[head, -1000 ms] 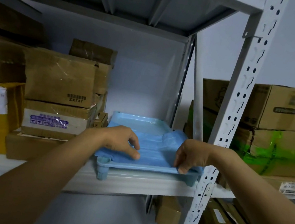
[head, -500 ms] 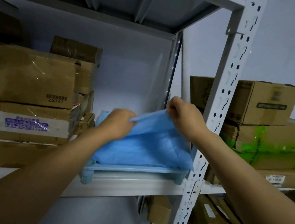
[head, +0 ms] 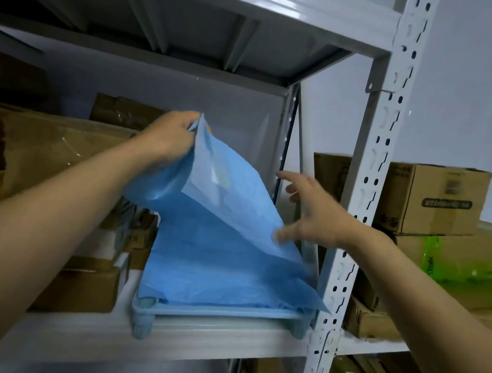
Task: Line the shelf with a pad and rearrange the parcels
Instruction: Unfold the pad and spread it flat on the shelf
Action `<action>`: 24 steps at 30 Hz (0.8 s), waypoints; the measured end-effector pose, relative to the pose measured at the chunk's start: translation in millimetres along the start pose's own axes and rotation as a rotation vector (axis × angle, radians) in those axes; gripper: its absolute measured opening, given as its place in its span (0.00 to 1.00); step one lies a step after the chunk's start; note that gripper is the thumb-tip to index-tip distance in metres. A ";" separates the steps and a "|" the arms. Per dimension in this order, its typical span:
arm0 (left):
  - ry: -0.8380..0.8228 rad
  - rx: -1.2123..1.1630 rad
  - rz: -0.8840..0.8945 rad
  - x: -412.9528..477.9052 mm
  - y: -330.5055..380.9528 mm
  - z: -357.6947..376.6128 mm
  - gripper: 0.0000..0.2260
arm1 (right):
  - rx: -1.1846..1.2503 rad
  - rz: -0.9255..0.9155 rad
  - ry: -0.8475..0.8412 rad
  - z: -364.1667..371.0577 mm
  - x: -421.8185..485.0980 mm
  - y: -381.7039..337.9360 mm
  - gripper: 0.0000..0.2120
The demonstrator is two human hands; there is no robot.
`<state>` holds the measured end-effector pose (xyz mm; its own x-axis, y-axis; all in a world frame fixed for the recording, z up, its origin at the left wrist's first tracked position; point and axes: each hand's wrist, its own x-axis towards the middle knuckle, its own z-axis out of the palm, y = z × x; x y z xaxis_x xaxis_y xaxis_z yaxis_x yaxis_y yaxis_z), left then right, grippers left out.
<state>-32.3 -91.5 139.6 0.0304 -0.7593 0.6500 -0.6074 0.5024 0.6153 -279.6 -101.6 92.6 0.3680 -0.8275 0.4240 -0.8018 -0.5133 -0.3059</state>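
Our left hand (head: 169, 137) pinches the blue pad (head: 223, 246) by its top corner, held high. The pad's lower part lies in the pale blue tray (head: 221, 311) on the shelf (head: 217, 338). Our right hand (head: 313, 214) is spread loose at the pad's edge, and parcels (head: 62, 154) are stacked to the left.

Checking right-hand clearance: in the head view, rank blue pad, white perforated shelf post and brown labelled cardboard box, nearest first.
1. Blue pad, against right hand's thumb.
2. White perforated metal post, just right.
3. Brown labelled cardboard box, beyond the post.
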 end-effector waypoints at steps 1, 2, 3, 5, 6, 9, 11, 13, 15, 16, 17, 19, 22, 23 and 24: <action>0.007 -0.014 -0.004 0.9 2.7 -1.9 0.05 | -0.134 0.004 -0.089 4.9 -2.6 0.7 0.53; 0.020 -0.037 -0.014 2.4 5.3 -3.6 0.06 | -0.222 -0.010 -0.106 11.7 -4.7 3.5 0.55; 0.041 -0.056 -0.027 3.5 7.4 -5.6 0.08 | -0.224 -0.029 -0.051 18.8 -6.2 8.2 0.49; 0.088 -0.077 -0.048 5.5 9.0 -10.6 0.07 | -0.049 -0.040 0.185 28.7 -5.0 16.2 0.23; 0.099 -0.076 -0.050 6.1 8.0 -12.7 0.05 | 0.017 0.000 0.295 29.4 -3.9 19.4 0.12; 0.040 0.062 -0.031 6.9 0.4 -22.2 0.05 | -0.038 0.147 0.416 16.7 -0.4 16.9 0.09; -0.115 0.271 -0.074 5.4 -5.0 -29.1 0.04 | -0.075 0.194 0.515 -2.4 3.1 9.7 0.08; -0.192 0.436 -0.125 4.0 -6.8 -32.4 0.11 | -0.181 0.199 0.601 -21.7 9.0 0.1 0.09; -0.046 0.291 -0.077 4.3 -0.4 -33.9 0.18 | -0.331 0.162 0.603 -29.4 16.1 -9.3 0.13; 0.048 0.137 -0.031 1.6 6.1 -32.4 0.20 | -0.376 0.138 0.579 -28.7 18.5 -14.9 0.14; 0.100 0.014 0.029 -4.6 15.3 -28.6 0.19 | -0.410 0.113 0.556 -25.1 20.7 -19.5 0.15; 0.048 0.037 0.179 -22.2 28.1 -10.5 0.07 | -0.437 0.069 0.500 -12.9 23.6 -26.3 0.14; -0.137 0.392 0.252 -52.0 26.8 24.4 0.21 | -0.408 0.043 0.431 3.1 26.5 -32.3 0.14; -0.140 0.508 0.264 -56.1 20.8 33.2 0.24 | -0.402 0.029 0.424 6.8 27.0 -32.2 0.15; -0.115 0.582 0.293 -57.8 14.3 39.5 0.23 | -0.401 0.013 0.419 9.9 26.7 -31.9 0.16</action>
<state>-74.0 -56.7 93.2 -0.2669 -0.6808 0.6820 -0.9085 0.4138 0.0575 -239.5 -109.6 105.3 0.2044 -0.6310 0.7484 -0.9509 -0.3095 -0.0012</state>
